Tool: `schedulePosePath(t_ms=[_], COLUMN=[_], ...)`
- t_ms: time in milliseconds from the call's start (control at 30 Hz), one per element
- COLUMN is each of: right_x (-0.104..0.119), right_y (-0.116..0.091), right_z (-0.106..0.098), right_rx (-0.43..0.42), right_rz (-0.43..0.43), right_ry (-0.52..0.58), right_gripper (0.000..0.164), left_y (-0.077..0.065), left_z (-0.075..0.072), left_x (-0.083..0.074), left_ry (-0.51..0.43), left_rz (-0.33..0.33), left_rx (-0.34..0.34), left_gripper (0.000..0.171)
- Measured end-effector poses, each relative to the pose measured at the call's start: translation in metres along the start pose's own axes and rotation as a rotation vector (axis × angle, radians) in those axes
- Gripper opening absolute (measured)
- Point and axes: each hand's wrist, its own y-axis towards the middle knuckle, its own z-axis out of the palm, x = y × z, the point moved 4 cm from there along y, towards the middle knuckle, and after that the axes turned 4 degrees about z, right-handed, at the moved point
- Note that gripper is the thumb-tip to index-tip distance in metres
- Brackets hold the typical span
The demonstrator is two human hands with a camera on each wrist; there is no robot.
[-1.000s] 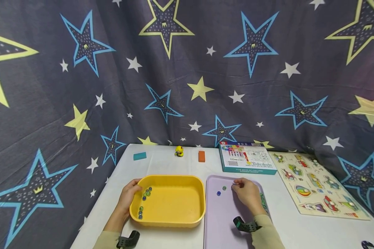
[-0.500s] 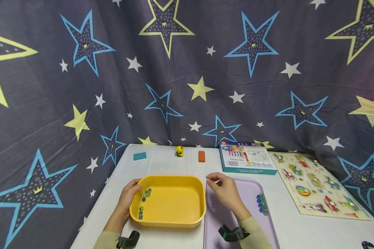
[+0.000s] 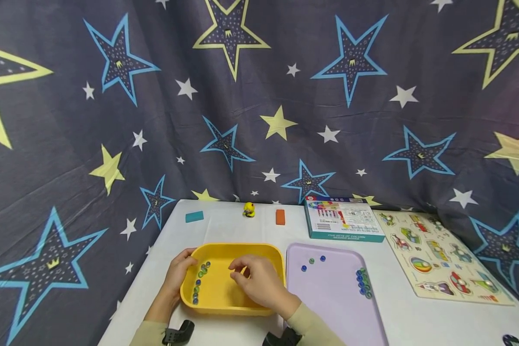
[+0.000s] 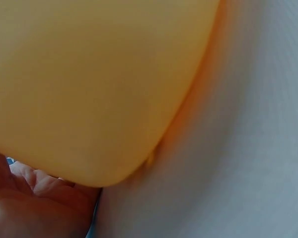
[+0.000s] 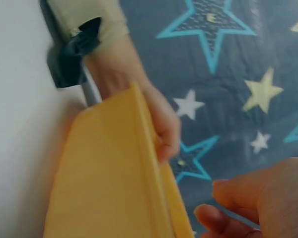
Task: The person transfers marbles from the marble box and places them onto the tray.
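My left hand (image 3: 178,275) grips the left end of a yellow plastic tray (image 3: 225,310), its thumb over the rim. Along the inside left of this tray lie several blue and green glass marbles (image 3: 197,289). Above the tray's right half is my right hand (image 3: 259,281), fingers bent, a gap showing between thumb and forefinger (image 5: 241,193) in the right wrist view; no marble shows in it. A flat lilac tray (image 3: 324,307) lies beside the yellow one. On it, two blue marbles and a green marble (image 3: 311,261) are spaced out near the back, and several more (image 3: 363,283) cluster at the right rim.
At the back of the white table stand a teal block (image 3: 194,216), a small yellow duck figure (image 3: 249,210) and an orange block (image 3: 280,217). A boxed toy set (image 3: 345,223) lies behind the lilac tray, with a wooden picture puzzle (image 3: 441,262) to its right.
My right hand has moved left from the lilac tray to above the yellow tray, uncovering a blue marble at the back. One blue marble in the yellow tray has shifted nearer the front; my left hand stays put.
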Motion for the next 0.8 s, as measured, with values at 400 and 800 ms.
schedulePosePath(t_ms=[400,800], right_x=[0.015,0.023], right_y=[0.021,0.027], right_z=[0.052,0.089], right_rx=[0.350,0.479], right_rz=[0.117,0.117], right_ry=[0.020,0.074], right_gripper=[0.015,0.009], left_y=[0.001,0.000], left_z=[0.000,0.000], left_x=[0.001,-0.002], left_ry=[-0.032,-0.037], left_rz=[0.004,0.026], left_rx=[0.008,0.005], left_gripper=[0.031,0.031])
